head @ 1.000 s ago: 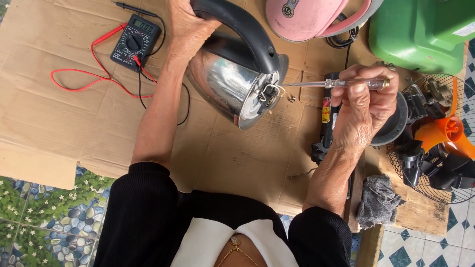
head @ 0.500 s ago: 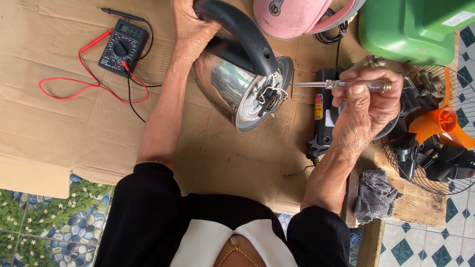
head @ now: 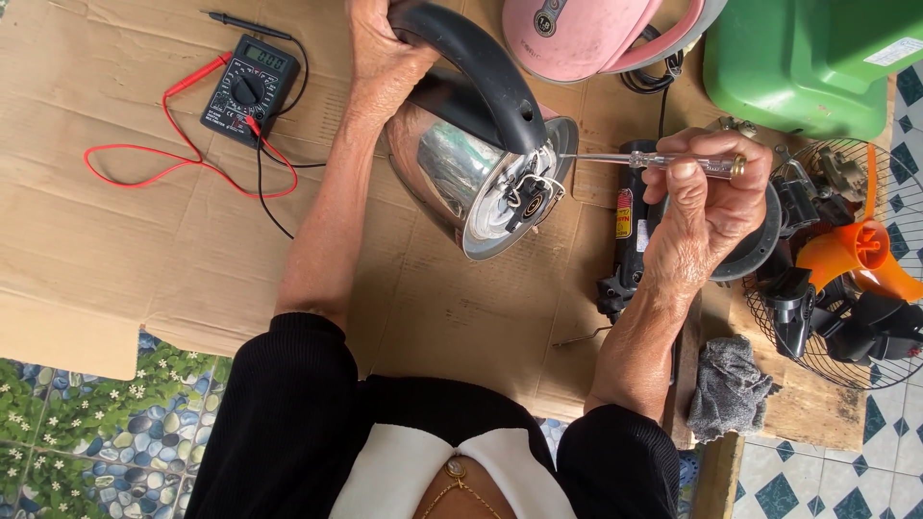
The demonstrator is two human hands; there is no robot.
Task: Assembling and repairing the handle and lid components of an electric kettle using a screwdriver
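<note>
A shiny steel electric kettle (head: 450, 171) with a black handle lies tilted on its side, its open underside facing me with wires and a black part showing. My left hand (head: 381, 56) grips the kettle at its top end, near the handle. My right hand (head: 707, 197) holds a clear-handled tester screwdriver (head: 663, 160), its thin blade reaching left into the wiring at the kettle's base.
A black multimeter (head: 248, 88) with red and black leads lies on the cardboard sheet (head: 115, 240) at the back left. A pink appliance (head: 596, 34), a green container (head: 808, 58), a dismantled fan with an orange blade (head: 846, 259), a black power tool (head: 630, 240) and a grey rag (head: 728, 384) crowd the right.
The kettle has turned so its open underside faces me more. My right hand keeps the screwdriver blade at the base wiring. The view has shifted slightly.
</note>
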